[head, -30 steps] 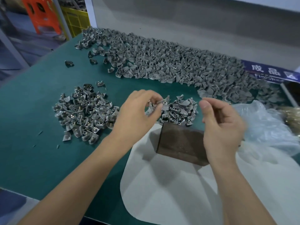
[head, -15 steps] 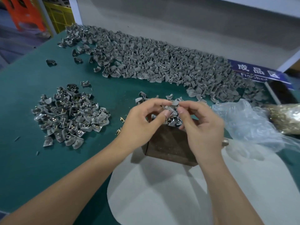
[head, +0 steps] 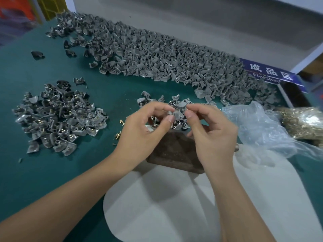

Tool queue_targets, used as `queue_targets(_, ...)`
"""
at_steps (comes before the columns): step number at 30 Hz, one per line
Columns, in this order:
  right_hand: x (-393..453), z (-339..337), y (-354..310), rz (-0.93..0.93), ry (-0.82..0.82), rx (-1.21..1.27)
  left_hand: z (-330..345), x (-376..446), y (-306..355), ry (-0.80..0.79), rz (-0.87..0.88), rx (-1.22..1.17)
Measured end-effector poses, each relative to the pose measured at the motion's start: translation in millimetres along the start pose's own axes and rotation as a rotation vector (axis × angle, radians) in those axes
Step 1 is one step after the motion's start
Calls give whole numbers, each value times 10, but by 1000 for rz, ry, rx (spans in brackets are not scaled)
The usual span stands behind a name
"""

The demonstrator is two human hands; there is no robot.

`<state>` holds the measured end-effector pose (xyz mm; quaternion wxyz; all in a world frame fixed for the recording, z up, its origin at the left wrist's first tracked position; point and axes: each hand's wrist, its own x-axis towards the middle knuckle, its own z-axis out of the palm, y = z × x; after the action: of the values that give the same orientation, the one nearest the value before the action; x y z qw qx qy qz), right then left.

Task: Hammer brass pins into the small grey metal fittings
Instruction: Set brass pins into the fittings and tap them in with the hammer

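Both hands up over the dark block [head: 174, 152], working one grey fitting [head: 177, 114] between them. Left hand [head: 145, 130]: thumb and forefinger pinched on the fitting's left side, other fingers loosely curled. Right hand [head: 212, 135]: fingertips bunched together just beside the fitting on its right; can't tell if there's a pin in the pinch, too small.

Fitting is held in the air above the small pile of fittings [head: 174, 103] that sits just behind the block.

Block sits on a white sheet [head: 174, 206] on the green worktop [head: 52, 172].

Left of the hands: separate pile of fittings with brass showing in them [head: 59, 117]. A few loose brass pins [head: 120, 122] on the worktop between that pile and the left hand.

Far edge: long heap of plain grey fittings [head: 157, 56] along the wall. Blue sign [head: 271, 74] at its right end.

Right: crumpled clear plastic bag [head: 258, 130], and beyond it a bag of brass pins [head: 302, 123].
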<state>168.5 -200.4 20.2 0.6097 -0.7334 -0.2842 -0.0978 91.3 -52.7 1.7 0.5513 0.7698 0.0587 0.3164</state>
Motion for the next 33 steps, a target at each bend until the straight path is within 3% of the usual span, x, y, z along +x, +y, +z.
queue_targets(10,-13,24,16,-3,-37,-52,-41,43,-40,4,-6,80)
queue_targets(21,-29,14,-26,-214,-119,-293,-36,20,-11,-16,112,210)
queue_targets(33,-30,1,-16,-157,-100,-405,-39,19,-35,-17,146,244)
